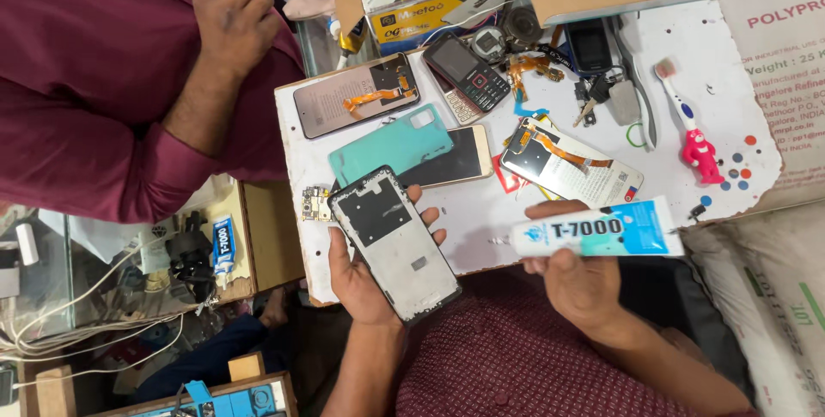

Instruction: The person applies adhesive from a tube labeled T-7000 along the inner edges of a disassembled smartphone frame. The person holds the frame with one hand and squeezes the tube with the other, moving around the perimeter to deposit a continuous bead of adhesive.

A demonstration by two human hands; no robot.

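My left hand (365, 275) grips the phone frame (394, 243) at the desk's (481, 219) near edge; my right hand (584, 284) is closed around the glue tube (593, 230). Gluing seems in hand; next, its nozzle must meet the frame's rim.

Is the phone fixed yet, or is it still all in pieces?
Still in pieces. Done: the phone frame is stripped bare, its teal back cover lying off on the white table. In hand: the left hand holds the frame, the right hand holds a glue tube pointed toward it. Left: no glue shows on the frame, and the cover isn't on.
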